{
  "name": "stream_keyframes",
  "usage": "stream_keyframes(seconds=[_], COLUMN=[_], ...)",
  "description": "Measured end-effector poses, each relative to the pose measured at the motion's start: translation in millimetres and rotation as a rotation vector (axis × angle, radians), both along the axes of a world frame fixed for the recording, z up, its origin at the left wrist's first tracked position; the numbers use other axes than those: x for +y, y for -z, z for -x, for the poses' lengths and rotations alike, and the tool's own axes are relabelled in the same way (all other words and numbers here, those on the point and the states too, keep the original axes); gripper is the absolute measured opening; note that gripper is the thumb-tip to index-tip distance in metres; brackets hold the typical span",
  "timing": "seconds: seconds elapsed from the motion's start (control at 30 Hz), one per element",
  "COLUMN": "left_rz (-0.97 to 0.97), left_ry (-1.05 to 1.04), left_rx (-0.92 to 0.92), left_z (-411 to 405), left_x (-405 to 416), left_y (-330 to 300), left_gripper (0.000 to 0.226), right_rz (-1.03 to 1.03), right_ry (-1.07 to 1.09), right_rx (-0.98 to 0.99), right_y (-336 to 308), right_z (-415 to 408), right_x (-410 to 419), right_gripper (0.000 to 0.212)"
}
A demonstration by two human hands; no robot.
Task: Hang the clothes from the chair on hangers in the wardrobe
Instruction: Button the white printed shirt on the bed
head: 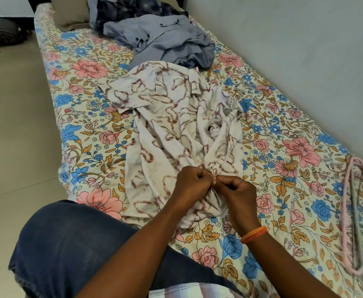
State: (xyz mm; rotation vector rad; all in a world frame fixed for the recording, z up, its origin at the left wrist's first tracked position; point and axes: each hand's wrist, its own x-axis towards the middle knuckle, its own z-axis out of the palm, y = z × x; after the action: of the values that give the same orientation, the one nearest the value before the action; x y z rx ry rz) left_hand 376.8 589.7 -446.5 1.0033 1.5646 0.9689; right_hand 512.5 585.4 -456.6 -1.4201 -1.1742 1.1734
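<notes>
Both hands, left hand (pixel 192 181) and right hand (pixel 234 192), pinching shirt (pixel 167 125) front together on bed (pixel 284 168), probably buttoning before hanging

You see a soft, matt, crumpled cloth shirt (pixel 176 134) on the smooth printed cotton-like bedsheet (pixel 284 168). The grey shirt (pixel 167 39) looks matt woven cloth too. The pink hangers (pixel 355 214) look like smooth plastic, the floor (pixel 14 125) glossy tile.

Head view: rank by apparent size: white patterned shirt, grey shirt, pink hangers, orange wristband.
1. white patterned shirt, pinched at its near hem by the left hand and right hand
2. grey shirt, though it lies farther off, so this gap is unsure
3. pink hangers, cut off by the frame edge
4. orange wristband
</notes>
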Motion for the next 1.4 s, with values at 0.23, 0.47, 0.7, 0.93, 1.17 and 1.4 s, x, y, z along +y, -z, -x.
stream_keyframes(seconds=[0.23, 0.47, 0.7, 0.93, 1.17, 1.4], left_rz=[0.009, 0.186, 0.188, -0.045, -0.457, -0.216], left_ry=[0.004, -0.043, 0.028, 0.262, 0.446, 0.386], left_rx=[-0.057, -0.199, -0.149, 0.522, 1.032, 0.714], left_z=[-2, -2, -3, -14, -9, 5], left_x=[-2, 6, 8, -2, -5, 2], left_y=[6, 10, 15, 10, 3, 5], left_gripper=[0.012, 0.027, 0.032, 0.017, 0.024, 0.032], right_rz=[-0.066, 0.207, 0.344, 0.222, 0.070, 0.312], right_ry=[0.016, -0.003, -0.038, 0.024, 0.060, 0.181], right_rx=[-0.071, 0.257, 0.462, 0.157, -0.276, 0.177], right_y=[3, 2, -2, -4, -9, 5], right_z=[4, -2, 0, -12, -6, -12], right_x=[-4, 5, 13, 21, 53, 61], right_gripper=[0.017, 0.015, 0.014, 0.004, 0.021, 0.003])
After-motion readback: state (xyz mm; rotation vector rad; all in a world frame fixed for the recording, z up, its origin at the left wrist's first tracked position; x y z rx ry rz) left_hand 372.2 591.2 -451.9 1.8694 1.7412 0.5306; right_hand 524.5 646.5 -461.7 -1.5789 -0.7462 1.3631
